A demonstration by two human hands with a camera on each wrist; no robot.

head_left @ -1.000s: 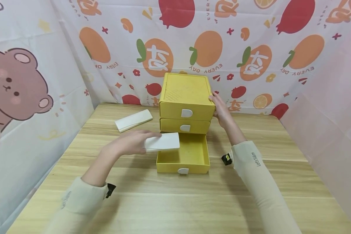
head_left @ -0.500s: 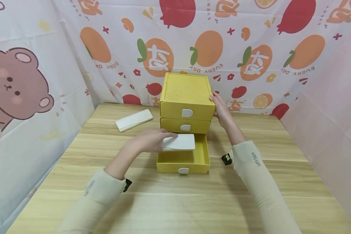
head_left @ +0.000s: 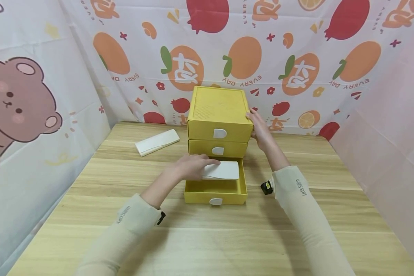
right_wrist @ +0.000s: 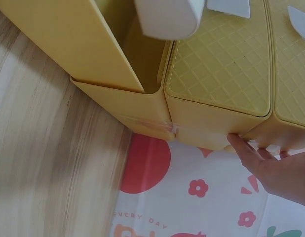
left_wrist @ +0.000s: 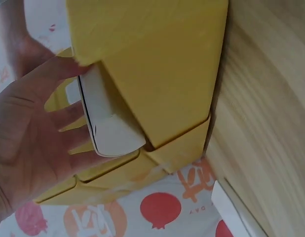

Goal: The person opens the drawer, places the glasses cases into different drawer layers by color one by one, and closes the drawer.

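A white glasses case point(head_left: 224, 170) lies in my left hand point(head_left: 193, 167), which grips its left end between thumb and fingers. The case is held level over the pulled-out bottom drawer point(head_left: 197, 198) of a yellow drawer cabinet point(head_left: 224, 105). In the left wrist view, the thumb lies on one side of the case and the fingers reach along the other. My right hand point(head_left: 262, 132) rests against the cabinet's right side, with fingertips at its top edge. The right wrist view shows its fingers point(right_wrist: 241, 148) touching the side wall. The two upper drawers are closed.
Another white glasses case point(head_left: 157, 142) lies on the wooden table point(head_left: 207, 241), left of the cabinet. Fruit-printed cloth point(head_left: 214, 57) hangs close behind the cabinet, and a bear-printed cloth point(head_left: 20, 99) borders the table's left side.
My left hand has moved right with the glasses case, from the drawer's left edge to over its middle and right part. The right hand stays against the cabinet.
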